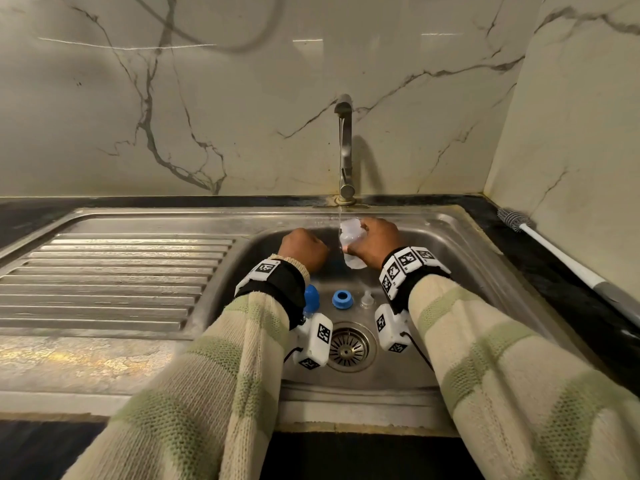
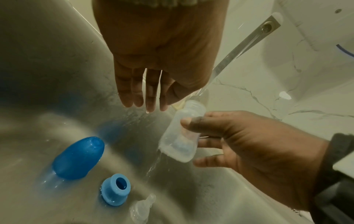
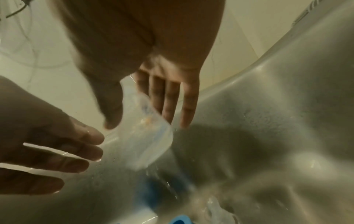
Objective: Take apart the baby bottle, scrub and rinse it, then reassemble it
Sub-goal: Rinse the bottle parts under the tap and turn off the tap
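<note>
Head view: steel sink (image 1: pixel 460 244) set in a black desk (image 1: pixel 540 258), veined marble wall behind, tap (image 1: pixel 345 150) running. Right hand (image 1: pixel 375 242) fingers (image 2: pixel 205 143) curl round the clear plastic bottle (image 2: pixel 180 141) under the stream; left hand (image 2: pixel 159 57) fingers straight, together, holding nothing.

- bottle body (image 1: pixel 352 242): clear/frosted, faint blue print on side
- cap (image 2: pixel 77 157): deep blue, translucent
- collar ring (image 2: pixel 114 189): lighter blue, solid
- nipple (image 2: pixel 142 208): clear, colourless
- sink (image 1: pixel 145 220): dull grey steel w/ ribbed drainboard
- wall (image 1: pixel 173 98): cream marble, dark grey veins
- sleeves (image 1: pixel 519 375): cream knit w/ pale green stripes
- wrist bands (image 1: pixel 277 282): black, w/ white blocks carrying b&w square codes
- brush (image 1: pixel 554 254): white handle, grey bristle head
- countertop (image 1: pixel 519 237): black
</note>
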The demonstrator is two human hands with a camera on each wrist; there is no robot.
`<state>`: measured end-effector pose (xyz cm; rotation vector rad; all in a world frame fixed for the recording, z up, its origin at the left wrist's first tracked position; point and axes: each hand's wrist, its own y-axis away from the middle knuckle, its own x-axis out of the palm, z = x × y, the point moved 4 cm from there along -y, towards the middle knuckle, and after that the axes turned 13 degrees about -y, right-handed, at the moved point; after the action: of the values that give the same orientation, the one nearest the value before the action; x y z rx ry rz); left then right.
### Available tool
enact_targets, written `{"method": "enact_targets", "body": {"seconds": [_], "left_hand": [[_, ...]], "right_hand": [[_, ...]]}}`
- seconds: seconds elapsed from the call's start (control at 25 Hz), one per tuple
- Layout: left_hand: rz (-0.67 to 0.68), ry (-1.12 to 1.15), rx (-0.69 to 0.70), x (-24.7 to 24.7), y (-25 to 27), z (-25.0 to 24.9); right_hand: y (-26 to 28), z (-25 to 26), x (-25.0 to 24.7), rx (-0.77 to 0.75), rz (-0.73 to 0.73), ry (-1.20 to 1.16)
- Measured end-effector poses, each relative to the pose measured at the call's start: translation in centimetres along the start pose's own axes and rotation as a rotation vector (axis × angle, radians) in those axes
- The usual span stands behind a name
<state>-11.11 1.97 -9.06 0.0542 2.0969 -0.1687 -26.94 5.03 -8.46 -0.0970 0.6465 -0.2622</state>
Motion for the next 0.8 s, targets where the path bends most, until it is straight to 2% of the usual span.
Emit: {"method": "enact_targets", "body": {"seconds": [0.12, 0.16, 0.24, 0.28, 0.4, 0.48, 0.64, 0.8], "left_hand": [[0.034, -0.050, 0.020, 0.2, 0.1, -0.2], [0.039, -0.062, 0.021, 0.1, 0.3, 0.0], [0.039, -0.080, 0.010, 0.1, 0.3, -0.2], [0.040, -0.081, 0.006, 0.1, 0.2, -0.2], [0.057, -0.087, 0.004, -0.1, 0.3, -0.1], [0.073, -0.108, 0.007, 0.0, 0.3, -0.1], [0.076, -0.164, 0.028, -0.2, 0.4, -0.3], [0.095, -0.234, 0.053, -0.1, 0.5, -0.9]], "right_hand": [[0.2, -0.5, 0.9, 0.052, 0.178, 0.087], [0.4, -0.6, 1.2, 0.068, 0.179, 0.098], [0.4, -0.5, 0.6, 0.064, 0.086, 0.084], [0.4, -0.5, 0.7, 0.067, 0.113, 0.106], [1.2, -0.6, 1.9, 0.140, 0.398, 0.382], [1.8, -0.8, 2.1, 0.183, 0.481, 0.520], [2.3, 0.0, 2.0, 0.231, 0.493, 0.651], [1.2, 0.3, 2.2, 0.186, 0.440, 0.688]]}}
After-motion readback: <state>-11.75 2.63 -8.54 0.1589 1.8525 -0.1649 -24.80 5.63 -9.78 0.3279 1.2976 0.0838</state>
